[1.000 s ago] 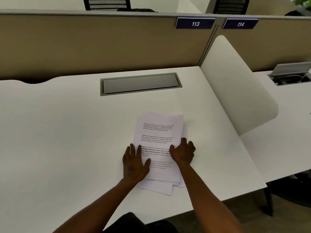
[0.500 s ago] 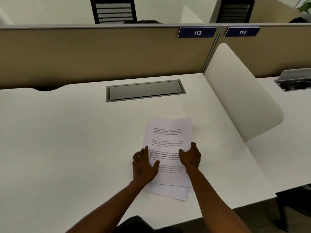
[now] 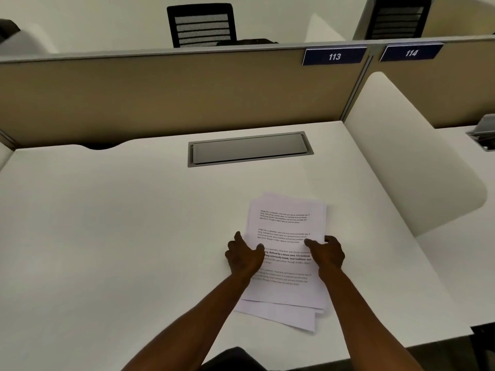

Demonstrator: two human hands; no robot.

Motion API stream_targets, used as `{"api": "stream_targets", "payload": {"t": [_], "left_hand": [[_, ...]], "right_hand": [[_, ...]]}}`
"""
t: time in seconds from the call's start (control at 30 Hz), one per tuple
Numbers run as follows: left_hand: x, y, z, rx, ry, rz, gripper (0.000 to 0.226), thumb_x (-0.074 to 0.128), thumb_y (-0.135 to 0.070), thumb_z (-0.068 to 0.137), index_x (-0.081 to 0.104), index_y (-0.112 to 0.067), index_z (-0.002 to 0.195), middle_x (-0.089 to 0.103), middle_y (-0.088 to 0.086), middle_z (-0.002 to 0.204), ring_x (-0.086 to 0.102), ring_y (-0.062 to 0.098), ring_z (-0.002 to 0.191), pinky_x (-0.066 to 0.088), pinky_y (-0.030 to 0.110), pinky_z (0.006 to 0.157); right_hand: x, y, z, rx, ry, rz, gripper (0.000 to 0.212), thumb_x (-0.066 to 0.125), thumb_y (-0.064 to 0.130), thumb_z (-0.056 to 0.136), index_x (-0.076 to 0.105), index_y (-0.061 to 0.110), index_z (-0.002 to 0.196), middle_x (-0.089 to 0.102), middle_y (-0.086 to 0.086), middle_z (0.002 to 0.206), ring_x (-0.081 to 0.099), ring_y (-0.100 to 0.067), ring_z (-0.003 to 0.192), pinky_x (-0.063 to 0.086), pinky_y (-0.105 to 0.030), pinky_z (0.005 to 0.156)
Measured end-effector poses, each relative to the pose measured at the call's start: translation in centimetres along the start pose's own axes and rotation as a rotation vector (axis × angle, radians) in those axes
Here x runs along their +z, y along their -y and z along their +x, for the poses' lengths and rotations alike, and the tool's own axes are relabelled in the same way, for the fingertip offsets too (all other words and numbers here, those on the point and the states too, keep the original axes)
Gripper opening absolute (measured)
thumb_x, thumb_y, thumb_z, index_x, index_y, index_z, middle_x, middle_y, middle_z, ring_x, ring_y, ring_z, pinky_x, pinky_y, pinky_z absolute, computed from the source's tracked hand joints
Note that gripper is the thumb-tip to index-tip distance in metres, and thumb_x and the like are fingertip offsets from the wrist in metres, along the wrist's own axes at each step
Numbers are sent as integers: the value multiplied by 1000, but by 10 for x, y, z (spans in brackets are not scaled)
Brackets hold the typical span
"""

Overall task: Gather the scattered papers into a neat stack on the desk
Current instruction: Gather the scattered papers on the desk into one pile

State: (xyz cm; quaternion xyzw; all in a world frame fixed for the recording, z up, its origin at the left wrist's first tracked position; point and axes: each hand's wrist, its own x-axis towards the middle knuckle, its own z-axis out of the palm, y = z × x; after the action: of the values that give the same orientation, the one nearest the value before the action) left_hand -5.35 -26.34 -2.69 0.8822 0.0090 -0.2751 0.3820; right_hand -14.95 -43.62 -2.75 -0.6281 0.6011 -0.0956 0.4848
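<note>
both hands grip the sides of a loose stack of papers (image 3: 285,228) lying on a white desk (image 3: 107,236). left hand (image 3: 245,257) sits at the stack's left edge, thumb pressed on top of the printed sheet, fingers beside or under the edge; right hand (image 3: 328,254) sits at the right edge, thumb lying across the top sheet, fingers curled around the side. each hand seems to pinch the pile between thumb and fingers, though the fingers under the paper are hidden. the stack lies right of the desk's centre, toward the near edge, and is uneven: lower sheets fan out at the near end, one corner jutting toward the near right. top sheet carries blocks of small black text. farther back, a grey closed cable hatch (image 3: 250,148) is set into the desk. behind it stands a tan partition (image 3: 160,97) with blue number signs 113 (image 3: 334,56) and 114 (image 3: 411,53). a white curved divider (image 3: 412,156) rises at the right.
</note>
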Motion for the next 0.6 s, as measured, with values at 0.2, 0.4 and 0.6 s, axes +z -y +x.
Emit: {"api": "stream_targets", "payload": {"t": [0.2, 0.4, 0.6], "left_hand": [[-1, 4, 0, 58, 18, 100, 78, 67, -42, 86, 33, -15, 150, 44, 11, 144, 41, 31, 134, 38, 43, 112], [7, 16, -7, 191, 28, 270, 76, 68, -40, 84, 34, -16, 148, 35, 8, 145, 35, 27, 132, 37, 38, 106], [6, 22, -8, 256, 37, 352, 81, 67, -40, 85, 29, -14, 151, 32, 8, 145, 34, 27, 132, 36, 38, 104]], "right_hand": [[-12, 3, 21, 196, 179, 241, 26, 84, 18, 73, 70, 3, 89, 71, -23, 104, 69, -40, 95, 56, -56, 88], [-18, 6, 21, 293, 265, 315, 40, 85, 19, 73, 66, -3, 101, 70, -25, 100, 70, -41, 91, 57, -58, 83], [-19, 10, 24, 208, 259, 197, 50, 88, 31, 69, 67, -1, 102, 71, -18, 96, 69, -36, 88, 59, -49, 80]]}}
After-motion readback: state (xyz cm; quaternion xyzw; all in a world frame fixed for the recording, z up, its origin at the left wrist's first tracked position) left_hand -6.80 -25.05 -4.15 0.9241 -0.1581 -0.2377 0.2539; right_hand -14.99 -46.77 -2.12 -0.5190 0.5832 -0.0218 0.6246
